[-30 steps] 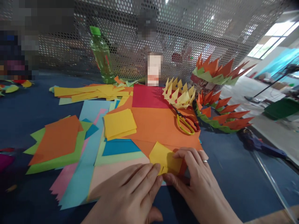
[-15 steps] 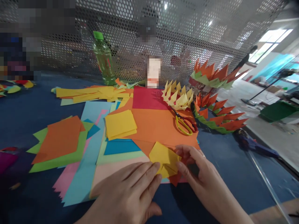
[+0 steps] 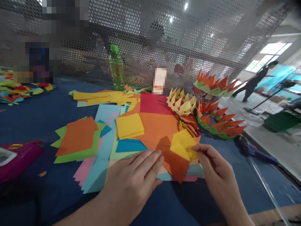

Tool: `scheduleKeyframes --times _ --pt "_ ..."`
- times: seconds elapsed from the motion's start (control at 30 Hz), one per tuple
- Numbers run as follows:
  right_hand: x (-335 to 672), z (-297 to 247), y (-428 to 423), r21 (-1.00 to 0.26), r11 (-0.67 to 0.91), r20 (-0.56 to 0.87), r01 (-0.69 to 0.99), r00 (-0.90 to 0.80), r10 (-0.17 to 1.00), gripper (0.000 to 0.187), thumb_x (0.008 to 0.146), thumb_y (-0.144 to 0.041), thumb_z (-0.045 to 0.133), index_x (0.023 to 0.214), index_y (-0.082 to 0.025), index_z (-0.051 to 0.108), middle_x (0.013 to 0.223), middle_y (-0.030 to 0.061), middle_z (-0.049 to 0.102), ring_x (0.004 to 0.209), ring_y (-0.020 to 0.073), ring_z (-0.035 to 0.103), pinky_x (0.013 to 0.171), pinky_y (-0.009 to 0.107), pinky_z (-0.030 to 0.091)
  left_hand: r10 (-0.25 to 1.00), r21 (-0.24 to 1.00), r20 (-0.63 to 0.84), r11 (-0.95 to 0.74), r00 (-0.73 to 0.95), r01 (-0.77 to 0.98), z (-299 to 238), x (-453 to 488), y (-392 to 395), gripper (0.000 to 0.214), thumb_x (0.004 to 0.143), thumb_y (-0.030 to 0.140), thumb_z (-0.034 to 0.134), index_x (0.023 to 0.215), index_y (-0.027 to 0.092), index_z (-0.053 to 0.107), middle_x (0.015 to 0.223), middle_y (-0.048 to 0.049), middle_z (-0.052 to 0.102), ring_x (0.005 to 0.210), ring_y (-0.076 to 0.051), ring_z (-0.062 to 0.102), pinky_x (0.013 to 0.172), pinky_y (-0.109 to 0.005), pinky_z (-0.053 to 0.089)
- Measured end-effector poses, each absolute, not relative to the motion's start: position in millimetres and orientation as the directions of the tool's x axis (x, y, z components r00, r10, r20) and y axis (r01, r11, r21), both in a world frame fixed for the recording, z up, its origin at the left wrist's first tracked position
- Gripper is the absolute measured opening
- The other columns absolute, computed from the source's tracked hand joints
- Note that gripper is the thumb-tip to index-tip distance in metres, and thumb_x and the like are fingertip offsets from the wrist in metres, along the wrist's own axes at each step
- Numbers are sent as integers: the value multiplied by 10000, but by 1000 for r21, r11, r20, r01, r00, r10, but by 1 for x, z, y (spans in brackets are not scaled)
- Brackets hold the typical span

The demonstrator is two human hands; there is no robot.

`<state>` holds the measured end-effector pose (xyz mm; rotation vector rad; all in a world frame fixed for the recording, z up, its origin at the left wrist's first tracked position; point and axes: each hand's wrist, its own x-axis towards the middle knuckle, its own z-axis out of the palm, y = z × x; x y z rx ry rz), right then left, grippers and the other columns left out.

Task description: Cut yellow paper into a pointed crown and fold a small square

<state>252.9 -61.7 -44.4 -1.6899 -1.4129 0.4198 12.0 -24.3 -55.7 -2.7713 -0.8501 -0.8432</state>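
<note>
Thumb and fingers of my right hand (image 3: 216, 171) pinch a folded piece of yellow paper (image 3: 182, 144), lifted over the right side of the paper pile. My left hand (image 3: 137, 179) lies flat, fingers stretched out, on the near part of the pile, holding nothing. An orange sheet (image 3: 175, 164) shows between the two hands, its corner pointing toward me. Just behind the yellow piece, scissors (image 3: 188, 127) with red and yellow handles are partly covered. To the left, a small stack of yellow squares (image 3: 129, 125) rests on a large orange sheet (image 3: 157, 128).
Zigzag paper crowns, one pale yellow (image 3: 182, 103) and one orange-green (image 3: 218, 122), stand at the right near a glue gun (image 3: 256, 150). A green-capped bottle (image 3: 116, 70) stands before the perforated metal screen (image 3: 136, 34). A magenta case (image 3: 21, 160) lies left. A person (image 3: 256, 81) walks beyond.
My right hand has carried the yellow paper up and to the right, away from my left hand. My left hand has let go of its edge and stays low over the pile. The view has shifted left.
</note>
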Motion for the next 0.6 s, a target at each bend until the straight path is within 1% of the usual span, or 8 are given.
scheduleKeyframes --times 0.13,0.27,0.33,0.47,0.53,0.6 --pt "255 -42 -65 -799 1 285 602 378 881 253 914 -369 518 1046 -225 680 880 16 701 818 161 651 702 224 501 471 84 534 -856 702 511 -54 15 -26 259 968 222 486 1151 153 657 1193 -84 689 1077 -234 646 908 -386 535" --pt "256 -44 -66 -793 52 355 606 392 848 262 912 -342 527 1096 -246 687 1048 19 716 913 156 661 736 213 508 408 76 481 -901 776 427 -55 16 -27 308 987 264 465 1225 147 621 1241 -74 669 1103 -226 633 976 -388 492" --pt "257 -44 -66 -785 81 383 614 378 843 264 914 -330 534 1123 -256 678 1108 19 706 951 153 659 770 214 510 401 86 421 -910 813 405 -57 15 -26 377 998 341 444 1298 152 575 1319 -67 623 1160 -226 606 1025 -387 454" --pt "258 -45 -67 -767 162 437 621 321 840 257 924 -293 532 1141 -256 664 1133 24 696 978 149 651 811 220 511 439 138 272 -899 857 416 -55 16 -23 544 988 509 384 1415 182 460 1472 -51 467 1312 -217 491 1106 -373 364" --pt "258 -45 -68 -747 198 464 634 285 839 261 927 -264 525 1153 -255 656 1134 25 689 967 146 648 802 220 511 457 161 213 -888 863 430 -52 19 -19 548 997 512 350 1445 204 420 1507 -44 412 1364 -205 428 1135 -368 317" --pt "257 -44 -70 -720 231 493 654 248 834 275 929 -235 517 1172 -257 643 1129 25 680 938 140 644 790 223 507 466 175 179 -882 867 438 -51 24 -13 515 1014 477 325 1453 223 408 1523 -37 385 1394 -194 380 1155 -367 278"
